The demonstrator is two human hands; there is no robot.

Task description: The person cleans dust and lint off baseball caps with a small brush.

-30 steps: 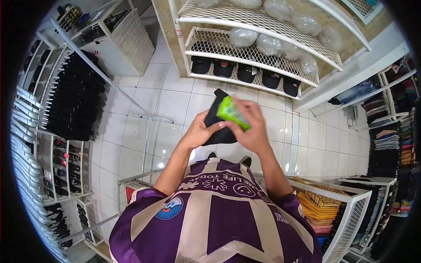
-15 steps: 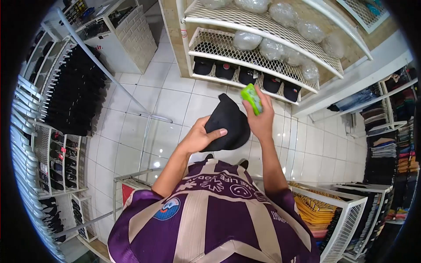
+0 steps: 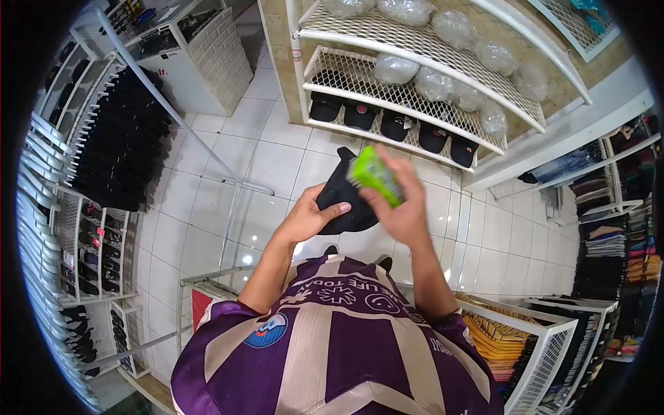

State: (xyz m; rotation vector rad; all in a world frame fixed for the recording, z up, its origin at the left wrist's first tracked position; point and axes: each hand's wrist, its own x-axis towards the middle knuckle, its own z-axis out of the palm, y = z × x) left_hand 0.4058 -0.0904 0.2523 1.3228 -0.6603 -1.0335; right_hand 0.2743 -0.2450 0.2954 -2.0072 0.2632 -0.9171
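White mesh rack (image 3: 415, 52) ahead: wrapped bundles (image 3: 394, 68) above, dark caps (image 3: 360, 114) on lowest shelf. Glossy tile floor (image 3: 277, 166) below. Black cloth cap (image 3: 339, 200) at chest height, between hands. Left hand (image 3: 308, 218) grips its left edge, thumb on top, fingers curled beneath. Right hand (image 3: 404, 214) closed round green plastic brush (image 3: 373, 176), blurred. Brush long axis slants upper-left to lower-right, over cap's right side.

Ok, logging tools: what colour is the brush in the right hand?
The brush is bright green, in the head view, right hand holding it against the black cap.
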